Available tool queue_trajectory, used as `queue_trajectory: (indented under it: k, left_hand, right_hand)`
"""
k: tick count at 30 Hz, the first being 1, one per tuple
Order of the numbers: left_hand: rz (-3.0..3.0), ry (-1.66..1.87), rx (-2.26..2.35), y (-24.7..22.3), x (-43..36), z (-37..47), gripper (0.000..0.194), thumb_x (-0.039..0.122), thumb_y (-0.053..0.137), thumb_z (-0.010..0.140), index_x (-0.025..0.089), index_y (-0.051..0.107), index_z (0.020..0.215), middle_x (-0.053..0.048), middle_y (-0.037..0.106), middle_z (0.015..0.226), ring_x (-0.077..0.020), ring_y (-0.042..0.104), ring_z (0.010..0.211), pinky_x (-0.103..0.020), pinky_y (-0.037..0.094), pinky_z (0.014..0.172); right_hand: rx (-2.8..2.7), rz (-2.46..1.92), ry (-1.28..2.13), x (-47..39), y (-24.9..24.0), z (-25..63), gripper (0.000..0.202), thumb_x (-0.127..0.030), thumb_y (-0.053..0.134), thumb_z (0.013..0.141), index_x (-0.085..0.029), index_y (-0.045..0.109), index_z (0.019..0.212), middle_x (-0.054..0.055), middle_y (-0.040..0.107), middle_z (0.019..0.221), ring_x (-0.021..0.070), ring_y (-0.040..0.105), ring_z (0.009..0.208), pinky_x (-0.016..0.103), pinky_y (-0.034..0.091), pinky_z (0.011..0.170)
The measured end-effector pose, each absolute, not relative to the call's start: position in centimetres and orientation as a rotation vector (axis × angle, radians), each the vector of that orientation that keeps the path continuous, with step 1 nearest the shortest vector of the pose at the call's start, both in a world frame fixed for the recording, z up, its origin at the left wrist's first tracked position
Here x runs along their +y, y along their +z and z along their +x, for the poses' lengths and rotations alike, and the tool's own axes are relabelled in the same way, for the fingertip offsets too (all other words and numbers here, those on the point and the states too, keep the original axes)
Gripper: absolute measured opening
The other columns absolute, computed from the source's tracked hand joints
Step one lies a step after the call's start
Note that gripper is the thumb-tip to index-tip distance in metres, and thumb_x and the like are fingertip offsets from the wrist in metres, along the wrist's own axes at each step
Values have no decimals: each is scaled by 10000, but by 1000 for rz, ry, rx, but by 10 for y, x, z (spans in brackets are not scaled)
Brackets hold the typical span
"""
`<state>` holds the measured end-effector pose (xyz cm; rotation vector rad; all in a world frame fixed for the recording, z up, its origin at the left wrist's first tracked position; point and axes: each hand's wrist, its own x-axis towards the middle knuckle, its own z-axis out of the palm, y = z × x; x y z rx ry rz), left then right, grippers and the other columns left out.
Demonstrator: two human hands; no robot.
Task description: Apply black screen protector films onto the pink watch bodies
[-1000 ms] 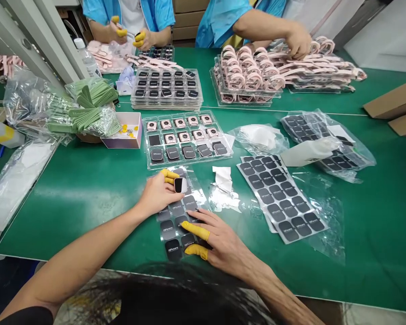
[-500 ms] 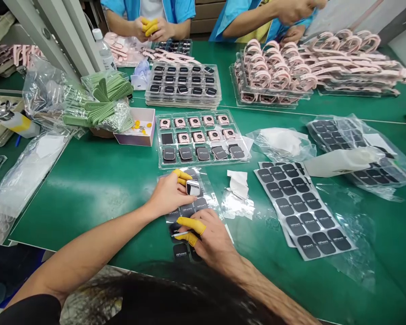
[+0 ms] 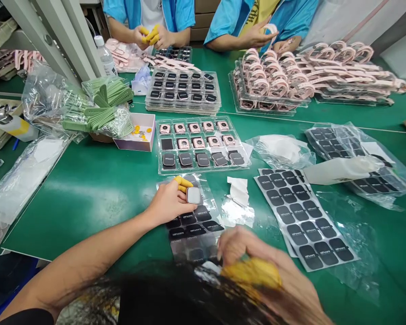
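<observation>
Between the thumb and fingers of my left hand point(image 3: 165, 201) is a small square watch case point(image 3: 193, 195), its pale glossy face up. Yellow finger cots cover some of those fingertips. Under and beside it lies a sheet of black square stickers point(image 3: 202, 212), its near end blurred. My right hand point(image 3: 257, 259), also wearing yellow cots, is smeared by motion close to my body, right of the sheet's near end. A whitish scrap point(image 3: 208, 270) shows beside it; whether the fingers hold it I cannot make out. Dark hair hides the lower edge.
Beyond the sheet sits a clear tray point(image 3: 203, 170) of pink watch cases and black squares. White paper scraps point(image 3: 238, 192) and more sticker sheets point(image 3: 299, 216) lie to the right, near a white bottle point(image 3: 341, 170). Two people in blue work across the table.
My right hand has left the sticker sheet and moved right and toward my body. My left hand keeps the watch case, whose face now looks pale instead of dark and reflective.
</observation>
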<state>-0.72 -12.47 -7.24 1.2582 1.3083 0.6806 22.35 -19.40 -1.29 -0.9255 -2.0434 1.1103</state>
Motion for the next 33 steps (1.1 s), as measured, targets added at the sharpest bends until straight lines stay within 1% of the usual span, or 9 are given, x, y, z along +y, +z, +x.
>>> queue_trajectory:
  k: [1,2,5,7,10,15,21,27,33]
  left_hand:
    - [1251,685,1302,-72,-125,-7,484,197,933,705,198,674,1114,3,808,791,-219,814,790,-291,594,674]
    - [1243,693,1292,-72,-125,-7,492,190,937,696,197,683,1117,5,805,792,-211,810,783,-290,596,678]
    - [1224,723,1252,-72,-125,-7,542,191,964,666,197,714,1148,15,799,793,-193,800,772,-287,610,700]
    - [1211,729,1233,-73,-126,-8,583,215,983,655,196,732,1181,23,792,773,-190,800,763,-286,618,709]
    - [1204,717,1222,-74,-125,-8,597,236,987,660,196,752,1207,32,782,729,-191,803,743,-273,617,695]
    - [1198,679,1250,-71,-125,-8,618,248,987,662,190,764,1236,30,793,739,-186,808,747,-257,617,687]
    - [1175,665,1265,-66,-124,-6,610,211,980,661,199,769,1234,67,745,677,-164,786,699,-231,607,653]
    - [1165,637,1270,-62,-124,-7,592,199,978,678,193,768,1232,23,814,762,-207,824,770,-290,675,738]
    - [1200,623,1290,-60,-125,-7,579,225,978,704,185,756,1237,28,810,751,-237,828,788,-310,670,742]
  right_hand:
    - [-1899,-990,1217,-180,-7,223,224,-502,696,1005,-336,755,868,20,732,783,229,702,701,363,616,626]
    - [-1814,-1085,1290,-164,-6,221,270,-556,768,954,-313,766,838,31,746,813,231,705,737,371,615,673]
    - [-1495,-1401,1384,-118,-25,208,505,-719,930,702,-249,775,803,52,772,837,233,698,799,392,599,784]
    - [-1314,-1434,1476,-102,-47,199,604,-748,980,568,-232,773,804,56,778,846,229,693,816,396,595,812]
    - [-1164,-1416,1578,-99,-71,192,632,-703,1031,481,-227,773,807,44,773,831,216,694,812,382,595,810]
    - [-1097,-1381,1630,-105,-73,194,605,-652,1058,467,-231,775,796,34,784,836,206,712,821,365,609,819]
    - [-1135,-1348,1663,-102,-70,194,600,-678,1044,489,-229,767,775,43,797,874,215,725,858,381,619,857]
    - [-1194,-1343,1635,-102,-73,195,584,-688,1020,545,-229,768,803,43,784,857,220,713,846,380,605,816]
    - [-1164,-1347,1650,-102,-70,195,559,-642,1038,529,-226,784,802,32,779,839,207,703,828,365,590,803]
